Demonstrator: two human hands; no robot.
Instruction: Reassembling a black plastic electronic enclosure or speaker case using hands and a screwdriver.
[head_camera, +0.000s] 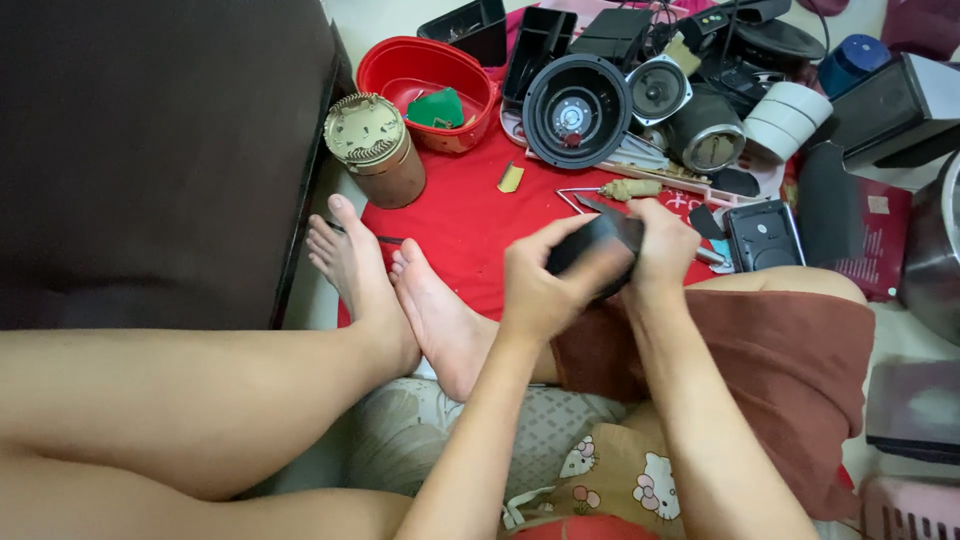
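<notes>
Head view is given from above, and a small black box-like part (596, 255) is seen held between both hands above the person's lap. It is gripped by the left hand (540, 285) from the near side, with the fingers curled around its lower edge, and by the right hand (662, 243) from the far side, with the fingers closed over its top. The part is blurred, so its exact shape cannot be told. Under the hands a red cloth (460, 225) is spread on the floor, and the person's bare feet (395, 285) are rested on it. A round brown canister with a gold ridged lid (373, 148) is stood at the left edge of the cloth, near a red plastic tub (420, 70) in which a green piece (437, 108) is laid. Behind the hands a large black speaker cone (577, 110) is leaned, just beside a smaller grey speaker (658, 88). A screwdriver with a pale handle (625, 189) is laid on the cloth just beyond the right hand. A flat black cover (763, 236) is placed to the right of that hand, and a roll of white tape (788, 118) is seen further back.
</notes>
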